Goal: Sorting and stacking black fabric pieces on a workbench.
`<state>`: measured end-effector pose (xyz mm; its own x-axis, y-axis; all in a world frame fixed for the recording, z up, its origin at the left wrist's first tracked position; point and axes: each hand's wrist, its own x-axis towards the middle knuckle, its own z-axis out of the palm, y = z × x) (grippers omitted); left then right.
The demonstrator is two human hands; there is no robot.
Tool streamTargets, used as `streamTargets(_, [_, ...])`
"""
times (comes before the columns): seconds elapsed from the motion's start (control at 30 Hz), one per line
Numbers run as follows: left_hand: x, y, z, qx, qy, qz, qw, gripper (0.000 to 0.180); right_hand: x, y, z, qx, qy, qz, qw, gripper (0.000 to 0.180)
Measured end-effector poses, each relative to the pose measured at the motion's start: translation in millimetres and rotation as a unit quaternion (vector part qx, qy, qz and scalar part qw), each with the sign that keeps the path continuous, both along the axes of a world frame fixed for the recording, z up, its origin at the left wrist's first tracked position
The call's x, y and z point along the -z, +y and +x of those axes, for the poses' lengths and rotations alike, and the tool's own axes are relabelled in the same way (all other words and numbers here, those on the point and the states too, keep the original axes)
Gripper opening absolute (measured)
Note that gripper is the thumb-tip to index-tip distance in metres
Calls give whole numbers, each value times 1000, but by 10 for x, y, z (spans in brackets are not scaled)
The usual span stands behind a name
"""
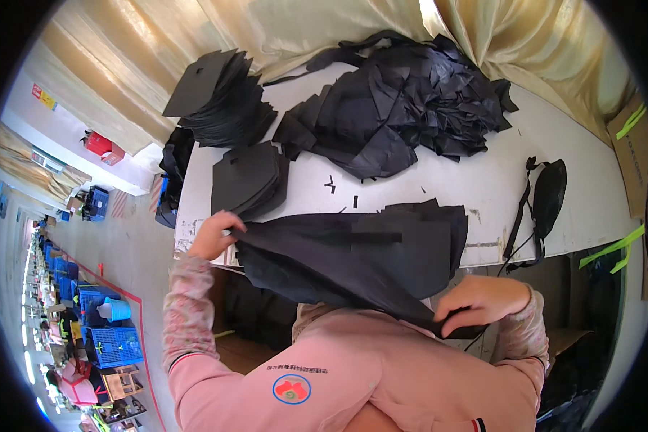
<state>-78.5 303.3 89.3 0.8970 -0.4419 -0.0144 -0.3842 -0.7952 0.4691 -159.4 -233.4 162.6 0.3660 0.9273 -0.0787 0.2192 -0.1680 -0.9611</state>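
Observation:
A black fabric piece (pixel 317 259) is stretched across the near edge of the white table (pixel 439 191), its near side hanging over my lap. My left hand (pixel 216 234) pinches its left corner, and my right hand (pixel 482 304) grips its lower right end close to my body. On top at the right lies a flat black panel (pixel 421 252) with a dark slot; more black layers show beneath it. Just beyond my left hand sits a short stack of black panels (pixel 248 176), with a taller stack (pixel 219 93) behind it.
A heap of crumpled black fabric (pixel 403 101) covers the table's far middle. Small black scraps (pixel 356 201) lie before it. At right is a black oval item with straps (pixel 547 198). A cardboard box (pixel 635 155) stands far right; blue crates (pixel 115 347) line the left aisle.

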Motion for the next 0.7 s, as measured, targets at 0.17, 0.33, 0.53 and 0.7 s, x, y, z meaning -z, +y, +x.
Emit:
streamTargets(0.17, [-311,247,-250,-40,293,41,954,25,154,-266,188,123,-20,-116,985,22])
streamTargets(0.33, [161,171,59,-38,333,152,930,38,1006,-243,476,270,-102,-143,947,25])
streamTargets(0.53, [676,82,214,-102,357,84,925,41,1175,7,504,350,-408,-280,795,33])
streamTargets(0.7, [774,9,299,-103,342,172,918,46,1195,446,170,267,-482,-126,825,61])
